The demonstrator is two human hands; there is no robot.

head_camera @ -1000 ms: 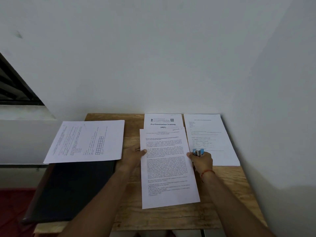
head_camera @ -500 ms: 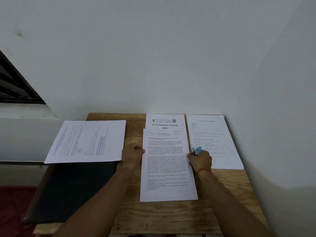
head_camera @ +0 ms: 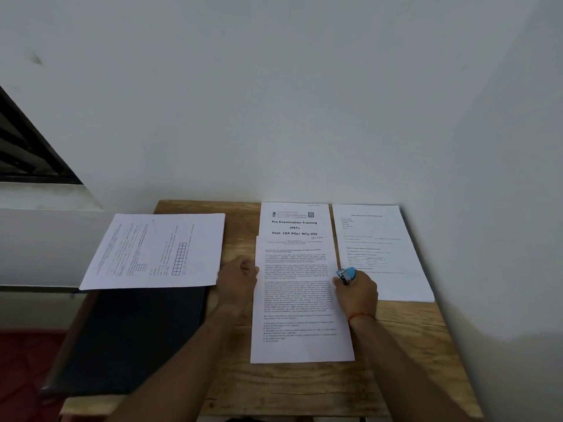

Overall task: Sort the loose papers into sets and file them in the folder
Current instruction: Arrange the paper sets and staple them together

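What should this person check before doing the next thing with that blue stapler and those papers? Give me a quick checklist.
1. Blue stapler gripped in right hand: ok.
2. Left hand holding text page at its left edge: ok.
3. Text page squared over PET cover page, if they belong together: not ok, it lies lower, title showing.
4. Stapler's mouth over the paper: cannot tell.
5. Dark folder free for filing: not ok, a sideways sheet covers its far end.
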